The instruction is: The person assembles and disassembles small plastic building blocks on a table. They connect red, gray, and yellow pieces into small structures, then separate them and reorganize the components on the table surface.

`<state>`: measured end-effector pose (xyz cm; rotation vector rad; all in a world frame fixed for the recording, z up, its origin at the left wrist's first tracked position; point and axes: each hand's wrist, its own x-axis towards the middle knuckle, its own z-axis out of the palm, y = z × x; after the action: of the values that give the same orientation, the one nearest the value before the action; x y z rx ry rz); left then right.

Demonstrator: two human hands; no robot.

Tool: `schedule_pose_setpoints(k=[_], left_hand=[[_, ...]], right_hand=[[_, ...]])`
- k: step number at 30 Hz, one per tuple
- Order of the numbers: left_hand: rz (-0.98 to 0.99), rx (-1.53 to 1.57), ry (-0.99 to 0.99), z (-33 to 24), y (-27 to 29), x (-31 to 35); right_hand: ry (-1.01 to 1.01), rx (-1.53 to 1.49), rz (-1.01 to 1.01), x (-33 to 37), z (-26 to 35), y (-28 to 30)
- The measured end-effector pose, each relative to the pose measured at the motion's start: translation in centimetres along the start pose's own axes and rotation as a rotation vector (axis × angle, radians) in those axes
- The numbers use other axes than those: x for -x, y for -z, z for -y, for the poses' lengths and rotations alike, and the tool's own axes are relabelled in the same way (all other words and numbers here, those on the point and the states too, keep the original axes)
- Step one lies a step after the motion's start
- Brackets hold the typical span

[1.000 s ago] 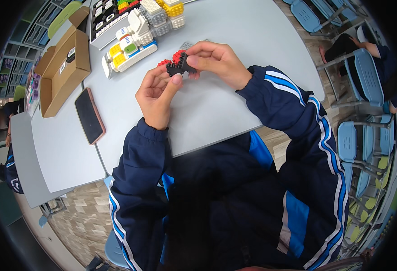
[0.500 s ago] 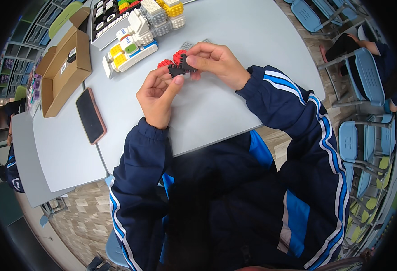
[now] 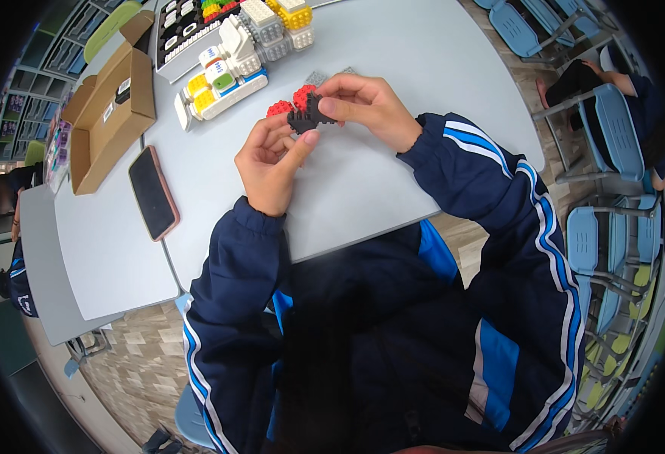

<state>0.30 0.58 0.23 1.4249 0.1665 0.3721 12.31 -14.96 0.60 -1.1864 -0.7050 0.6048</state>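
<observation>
Black toothed pieces (image 3: 300, 119): you're holding them above the surface (image 3: 359, 193), left hand (image 3: 270, 168) and right hand (image 3: 370, 113) both pinching, nearly closed. Probably handling light and stiff, plastic-like; you're best gripping outer ends, keeping teeth free.

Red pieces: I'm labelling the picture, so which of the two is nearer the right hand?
The right red piece, just left of the right hand. The left red piece lies farther from it, above the left hand in the picture.

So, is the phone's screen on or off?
Off, by the look of it: the phone lies face up and shows plain black, with nothing lit.
</observation>
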Motion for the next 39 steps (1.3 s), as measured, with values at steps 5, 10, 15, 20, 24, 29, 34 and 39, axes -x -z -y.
schedule_pose_setpoints(k=[5, 10, 15, 20, 24, 29, 34, 39], left_hand=[[-0.103, -0.259, -0.197, 0.2, 0.2, -0.1], [-0.100, -0.724, -0.518, -1.1, 0.7, -0.6], [0.100, -0.989, -0.556, -1.5, 1.6, -1.1], [0.245, -1.102, -0.565, -1.2, 1.7, -1.1], [0.271, -1.124, -0.541, -1.2, 1.6, -1.2], [0.263, -1.081, -0.496, -1.3, 1.4, -1.0], [0.247, -1.090, -0.555, -1.0, 3.0, -0.6], [0.255, -1.081, -0.464, -1.5, 2.2, -0.6]], right_hand=[[0.070, 0.186, -0.029, -0.8, 0.4, 1.5], [0.440, 0.918, -0.012, -1.3, 1.2, 3.6], [0.473, 1.055, 0.236, -1.0, 1.3, 4.1], [0.353, 1.014, 0.353, -0.6, 1.5, 3.6], [0.338, 1.025, 0.401, -0.3, 1.6, 3.5], [0.499, 0.995, 0.265, -0.2, 3.1, 3.0], [0.750, 0.763, -0.029, 6.1, 10.3, 0.9], [0.756, 0.335, 0.059, 13.2, 15.2, -2.5]])
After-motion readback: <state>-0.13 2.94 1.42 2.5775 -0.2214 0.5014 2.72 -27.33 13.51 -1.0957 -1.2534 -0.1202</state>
